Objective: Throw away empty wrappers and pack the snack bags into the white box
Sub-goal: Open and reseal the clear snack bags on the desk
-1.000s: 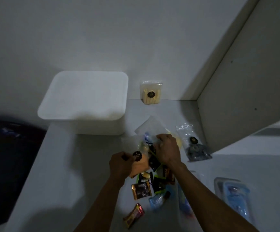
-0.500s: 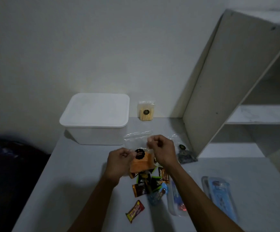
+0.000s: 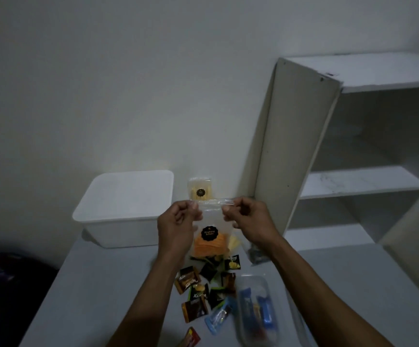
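I had both hands up over the middle of the table [image 3: 103, 284], each pinching one top corner of the clear bag [image 3: 212, 236]: the left hand [image 3: 178, 225] had thumb and fingers curled on the left end of the seal strip, the right hand [image 3: 249, 221] on the right end, so the bag hung between them with its orange chips sagging to the bottom under the black sticker. It hung clear of the table, above the pile of small packets [image 3: 203, 289] near the front edge. The white box [image 3: 125, 209] sat at the back left corner against the wall, and as far as I could tell its lid was on, which I judged the first trouble: with both hands taken up, nothing was free to lift it, and letting go one corner would swing the bag's weight onto a single pinch. The film looked slick and the grip sat only on the thin strip, so a slip seemed possible, and the bag would drop onto the packets and scatter them toward the edge. If the seal was not fully closed, which I could not tell in that dim light, pulling the corners apart could open it and spill chips. A second bag [image 3: 200, 190] leaned on the wall just beside the box, close enough to be knocked over on the way across. A plastic tray [image 3: 256, 311] lay at the front right, under my right forearm's path.
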Demonstrator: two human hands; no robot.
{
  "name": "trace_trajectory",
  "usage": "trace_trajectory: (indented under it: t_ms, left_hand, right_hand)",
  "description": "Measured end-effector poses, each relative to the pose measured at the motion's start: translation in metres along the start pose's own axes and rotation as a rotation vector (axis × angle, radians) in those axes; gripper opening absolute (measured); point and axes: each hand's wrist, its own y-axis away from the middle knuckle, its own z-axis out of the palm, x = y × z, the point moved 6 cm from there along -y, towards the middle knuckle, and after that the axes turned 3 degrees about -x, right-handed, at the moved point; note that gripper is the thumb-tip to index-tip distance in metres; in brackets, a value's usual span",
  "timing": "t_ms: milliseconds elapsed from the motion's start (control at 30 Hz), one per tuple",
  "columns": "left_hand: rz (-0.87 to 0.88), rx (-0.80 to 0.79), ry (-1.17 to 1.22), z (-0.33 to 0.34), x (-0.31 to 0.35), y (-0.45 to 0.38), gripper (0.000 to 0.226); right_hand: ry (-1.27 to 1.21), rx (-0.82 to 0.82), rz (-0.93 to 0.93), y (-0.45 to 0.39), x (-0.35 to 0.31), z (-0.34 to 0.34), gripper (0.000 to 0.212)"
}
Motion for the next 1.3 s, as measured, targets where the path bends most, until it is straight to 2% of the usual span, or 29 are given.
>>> trace_trajectory:
  t_ms: [167, 267, 333, 467, 733, 900, 1067, 1300]
  left_hand:
    - [0.031, -0.022, -0.018, 0.035, 0.014, -0.004, 0.007]
    - [0.044, -0.024, -0.021, 0.05, 0.023, -0.005, 0.01]
    - [0.06, -0.034, -0.028, 0.055, 0.028, -0.006, 0.01]
    - [0.097, -0.028, -0.077, 0.05, 0.035, -0.009, 0.013]
    - [0.173, 0.049, -0.12, 0.034, 0.04, -0.013, 0.012]
    - [0.178, 0.055, -0.124, 0.025, 0.041, -0.013, 0.012]
    - [0.176, -0.008, -0.149, 0.023, 0.039, -0.011, 0.009]
    - [0.171, 0.062, -0.135, 0.015, 0.036, -0.012, 0.011]
  right_hand:
    - [0.273, -0.093, -0.144, -0.018, -0.036, -0.028, 0.018]
    - [0.523, -0.181, -0.221, -0.03, -0.057, -0.024, 0.019]
    - [0.606, -0.228, -0.254, -0.037, -0.066, -0.019, 0.02]
    - [0.61, -0.239, -0.287, -0.042, -0.077, -0.016, 0.012]
    - [0.568, -0.26, -0.308, -0.046, -0.082, -0.003, 0.011]
    - [0.591, -0.258, -0.32, -0.047, -0.083, 0.001, 0.01]
    - [0.598, -0.3, -0.308, -0.047, -0.082, 0.014, 0.011]
    - [0.607, -0.304, -0.3, -0.05, -0.076, 0.017, 0.013]
